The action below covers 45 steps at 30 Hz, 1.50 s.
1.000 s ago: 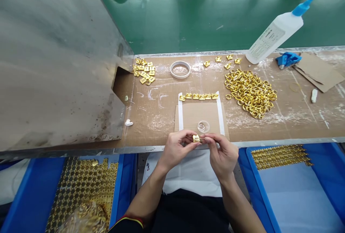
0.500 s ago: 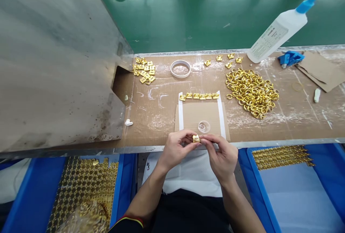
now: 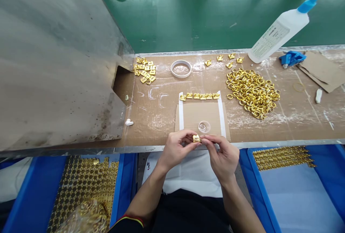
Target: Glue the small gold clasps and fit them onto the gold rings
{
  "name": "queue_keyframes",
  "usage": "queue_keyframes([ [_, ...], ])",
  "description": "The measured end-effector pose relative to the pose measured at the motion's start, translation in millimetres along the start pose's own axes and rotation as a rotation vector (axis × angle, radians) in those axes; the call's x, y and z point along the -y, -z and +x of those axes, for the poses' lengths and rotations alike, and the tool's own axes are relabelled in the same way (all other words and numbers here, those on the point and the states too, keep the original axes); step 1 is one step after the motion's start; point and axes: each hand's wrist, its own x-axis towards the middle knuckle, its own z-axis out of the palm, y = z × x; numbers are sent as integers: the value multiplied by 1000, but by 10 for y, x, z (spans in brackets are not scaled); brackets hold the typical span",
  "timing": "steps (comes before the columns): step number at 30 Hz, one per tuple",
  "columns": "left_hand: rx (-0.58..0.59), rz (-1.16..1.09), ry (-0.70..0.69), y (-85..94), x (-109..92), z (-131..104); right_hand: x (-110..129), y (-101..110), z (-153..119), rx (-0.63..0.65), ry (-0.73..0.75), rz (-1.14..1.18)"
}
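Gold piece (image 3: 196, 138) sits pinched in left hand (image 3: 175, 150) beside right hand (image 3: 223, 155).

Gold piece (image 3: 196, 138): small, blocky, shiny, bright glints on its face; lower centre of the frame, held up in the air, roughly level, pinched between thumb and fingers of the left hand (image 3: 179, 148). Thin rod (image 3: 212, 141): just right of it, mostly hidden in the fingers of the right hand (image 3: 223, 155), lying roughly crosswise; contact with the piece unclear
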Motion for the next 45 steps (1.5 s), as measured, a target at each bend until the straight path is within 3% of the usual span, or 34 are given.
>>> queue_keyframes([
  [23,-2,49,0,21,28,-12,-15,3,-25,37,42,22],
  [45,28,60,3,40,20,-6,-33,18,-28,32,-13,71],
])
